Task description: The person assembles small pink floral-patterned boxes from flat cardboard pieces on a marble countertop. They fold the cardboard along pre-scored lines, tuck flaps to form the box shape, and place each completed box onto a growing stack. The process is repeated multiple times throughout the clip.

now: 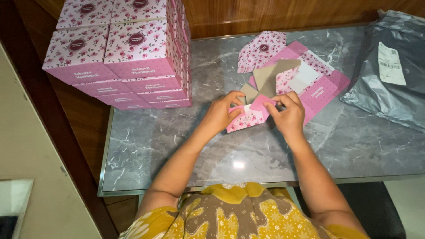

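A flat, unfolded pink cardboard box blank with a rose print lies on the grey marbled tabletop, just right of the frame's centre. Its long axis runs diagonally, from the near flap at lower left by the hands up to the plain pink panel at the right; a floral flap sticks up toward the top of the frame, and the grey-brown inner side of the board shows in the middle.

Both forearms reach up from the bottom of the frame and meet at the blank's near end. The left hand is curled, fingers bent over the floral corner flap and pinching it. The right hand is also half closed, thumb and fingertips nipping a small pink fold of the same flap. The two hands sit just beside each other, nearly touching.

At upper left a stack of finished pink rose-print boxes stands on the table's corner, well apart from the hands. At the right edge lies a grey plastic mailing bag with a white label, near the blank's far panel.
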